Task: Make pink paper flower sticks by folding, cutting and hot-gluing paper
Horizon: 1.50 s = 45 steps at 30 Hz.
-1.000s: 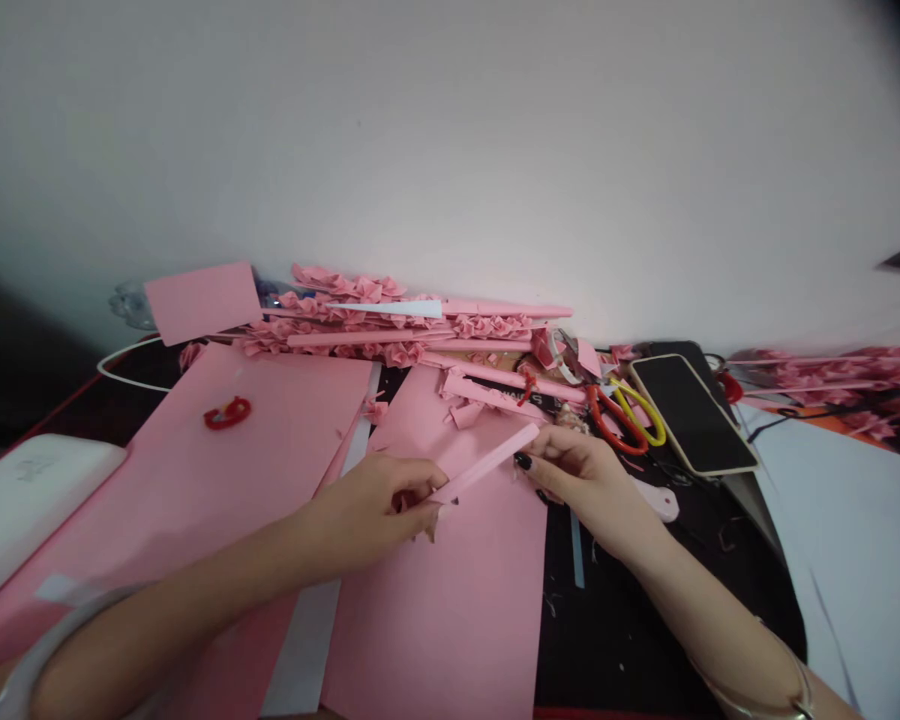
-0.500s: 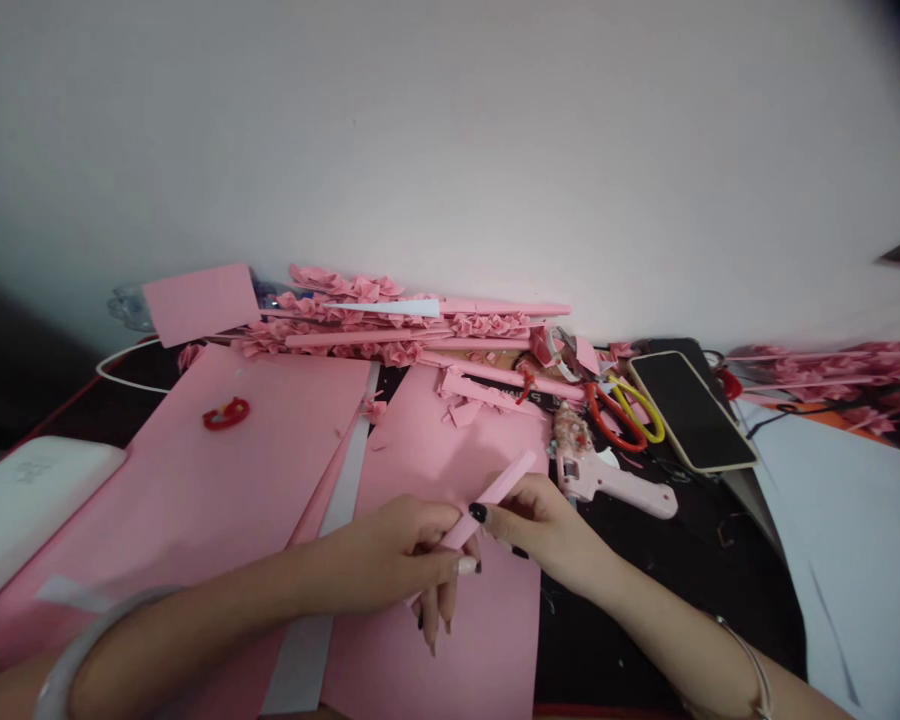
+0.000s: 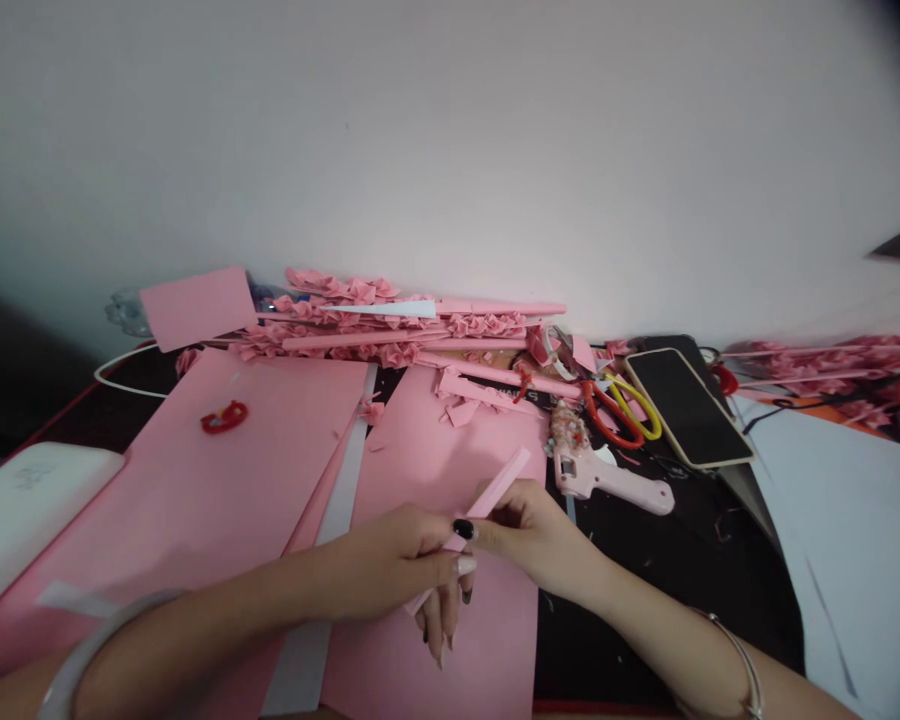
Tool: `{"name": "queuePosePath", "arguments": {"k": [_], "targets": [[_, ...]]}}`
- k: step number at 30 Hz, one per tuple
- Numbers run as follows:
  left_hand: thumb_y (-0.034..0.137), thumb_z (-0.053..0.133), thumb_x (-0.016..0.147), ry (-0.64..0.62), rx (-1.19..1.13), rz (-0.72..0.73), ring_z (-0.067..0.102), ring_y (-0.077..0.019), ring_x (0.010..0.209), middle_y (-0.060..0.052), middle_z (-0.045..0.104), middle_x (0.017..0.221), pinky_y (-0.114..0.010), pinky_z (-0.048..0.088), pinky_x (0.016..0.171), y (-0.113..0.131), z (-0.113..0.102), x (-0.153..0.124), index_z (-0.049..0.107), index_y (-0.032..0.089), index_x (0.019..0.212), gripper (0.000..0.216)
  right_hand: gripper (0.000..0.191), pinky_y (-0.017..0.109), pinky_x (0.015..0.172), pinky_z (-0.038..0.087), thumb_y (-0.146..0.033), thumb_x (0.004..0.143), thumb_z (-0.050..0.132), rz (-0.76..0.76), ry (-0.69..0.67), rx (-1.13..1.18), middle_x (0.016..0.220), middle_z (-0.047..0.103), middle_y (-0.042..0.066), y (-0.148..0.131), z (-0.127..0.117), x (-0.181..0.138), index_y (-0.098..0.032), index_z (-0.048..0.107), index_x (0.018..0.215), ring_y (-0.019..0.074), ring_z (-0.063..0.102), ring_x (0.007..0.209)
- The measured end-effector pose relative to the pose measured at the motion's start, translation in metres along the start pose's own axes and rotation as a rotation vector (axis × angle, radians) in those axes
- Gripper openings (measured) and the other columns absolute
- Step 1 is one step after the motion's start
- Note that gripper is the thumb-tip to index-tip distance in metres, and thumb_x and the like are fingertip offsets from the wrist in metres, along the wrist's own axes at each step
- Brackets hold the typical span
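Observation:
Between my two hands is a narrow folded strip of pink paper, slanting up to the right. My left hand is closed round its lower part, with the thumb along it and the other fingers pointing down. My right hand pinches it higher up, its dark-nailed thumb pressing on the strip near my left fingers. The strip's upper end sticks out free, and a small piece of its lower end shows below my left hand. Under both hands lies a large pink paper sheet.
A glue gun, scissors and a phone lie to the right. Pink paper flower stems are piled along the wall. More pink sheets, a red tape piece and a white box-like device are on the left.
My right thumb has slid a little down and left along the paper strip, closer to my left hand. Both hands keep hold of it.

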<state>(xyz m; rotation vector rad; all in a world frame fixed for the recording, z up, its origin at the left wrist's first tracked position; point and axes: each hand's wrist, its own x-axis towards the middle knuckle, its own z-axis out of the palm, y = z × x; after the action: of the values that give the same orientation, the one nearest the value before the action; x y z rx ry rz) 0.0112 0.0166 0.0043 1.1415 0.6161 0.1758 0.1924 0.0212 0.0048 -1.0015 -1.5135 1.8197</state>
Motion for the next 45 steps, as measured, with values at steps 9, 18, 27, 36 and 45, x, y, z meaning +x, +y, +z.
{"name": "queuePosePath", "arguments": {"k": [9, 18, 27, 36, 45], "targets": [[0.043, 0.048, 0.087, -0.043, -0.043, -0.016, 0.066, -0.0174, 0.052, -0.001, 0.066, 0.055, -0.026, 0.052, 0.053, 0.004, -0.002, -0.002, 0.051, 0.016, 0.071, 0.031, 0.049, 0.022, 0.041, 0.018, -0.048, 0.089, 0.047, 0.016, 0.018, 0.069, 0.042, 0.032, -0.008, 0.009, -0.007, -0.001, -0.016, 0.052, 0.053, 0.0056, 0.023, 0.039], [0.03, 0.046, 0.086, -0.142, -0.154, -0.005, 0.07, -0.0233, 0.058, -0.003, 0.064, 0.051, -0.035, 0.055, 0.063, 0.007, -0.007, -0.006, 0.053, 0.015, 0.065, 0.027, 0.046, 0.022, 0.038, 0.017, -0.045, 0.084, 0.056, 0.044, 0.312, 0.209, 0.036, 0.04, -0.005, 0.005, -0.006, 0.0, -0.014, 0.055, 0.05, 0.0051, 0.027, 0.035], [0.041, 0.05, 0.087, -0.147, -0.209, -0.006, 0.067, -0.0211, 0.05, -0.006, 0.065, 0.048, -0.033, 0.055, 0.059, 0.008, -0.01, -0.004, 0.052, 0.014, 0.065, 0.035, 0.031, 0.017, 0.034, 0.021, -0.043, 0.083, 0.059, -0.102, 0.624, 0.269, 0.048, 0.042, -0.007, 0.002, -0.018, 0.002, -0.018, 0.053, 0.065, 0.005, 0.031, 0.038], [0.038, 0.048, 0.089, -0.114, -0.173, -0.015, 0.07, -0.023, 0.058, -0.003, 0.066, 0.051, -0.034, 0.055, 0.061, 0.006, -0.008, -0.005, 0.053, 0.016, 0.069, 0.03, 0.032, 0.018, 0.034, 0.02, -0.037, 0.08, 0.065, 0.017, 0.207, 0.159, 0.044, 0.046, -0.006, 0.01, -0.004, -0.004, -0.016, 0.052, 0.06, 0.0031, 0.032, 0.034], [0.044, 0.044, 0.091, -0.116, -0.153, 0.021, 0.069, -0.0204, 0.057, -0.003, 0.067, 0.054, -0.032, 0.055, 0.06, 0.006, -0.01, -0.004, 0.054, 0.016, 0.074, 0.034, 0.05, 0.02, 0.035, 0.015, -0.043, 0.089, 0.05, -0.096, 0.409, 0.069, 0.037, 0.043, -0.004, 0.0, -0.021, -0.003, -0.015, 0.049, 0.049, 0.0033, 0.03, 0.031]]}}
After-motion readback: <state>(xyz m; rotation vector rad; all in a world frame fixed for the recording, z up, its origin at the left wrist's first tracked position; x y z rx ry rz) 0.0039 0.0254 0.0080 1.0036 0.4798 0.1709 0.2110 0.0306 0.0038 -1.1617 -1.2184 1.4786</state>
